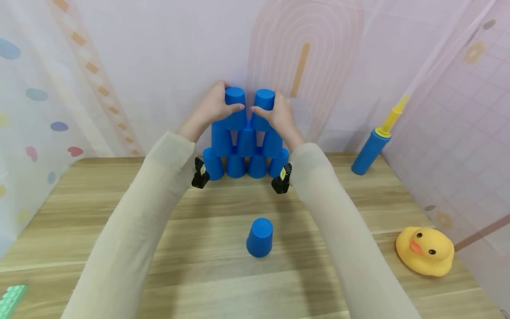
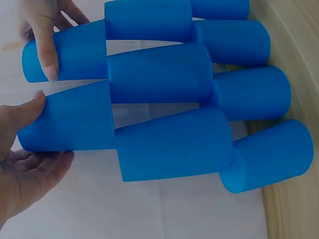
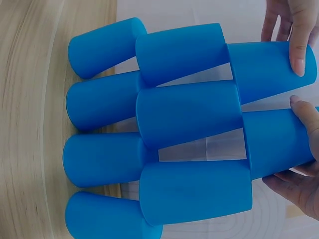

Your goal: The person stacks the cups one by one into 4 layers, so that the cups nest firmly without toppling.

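Both hands are up at the top of the blue cup pyramid [image 1: 247, 141], which stands against the back wall at the far edge of the tabletop [image 1: 223, 274]. The left hand [image 1: 213, 106] curls its fingers and thumb round the left top cup [image 1: 235, 108]; the right hand [image 1: 279, 113] does the same with the right top cup [image 1: 264, 108]. The two cups sit side by side, upside down, long axes upright, just beside each other with a narrow gap between.

Under them, three cups, then four on the tabletop, all inverted. In the left wrist view the thumb [image 2: 27, 112] presses the near side of that hand's cup, with the other fingers under it. The right wrist view shows the mirror of it, fingers wrapped on the cup's far side.

One spare blue cup [image 1: 260, 237] stands alone mid-tabletop, well apart from the stack and toward the person, between the two forearms, about equally near either arm. There is open wood all around it. To the right, a blue and yellow balloon pump [image 1: 372, 148] leans by the wall, and a yellow rubber duck [image 1: 424, 250] sits near the right edge. A green building-block plate [image 1: 12, 299] peeks in at the lower left corner.
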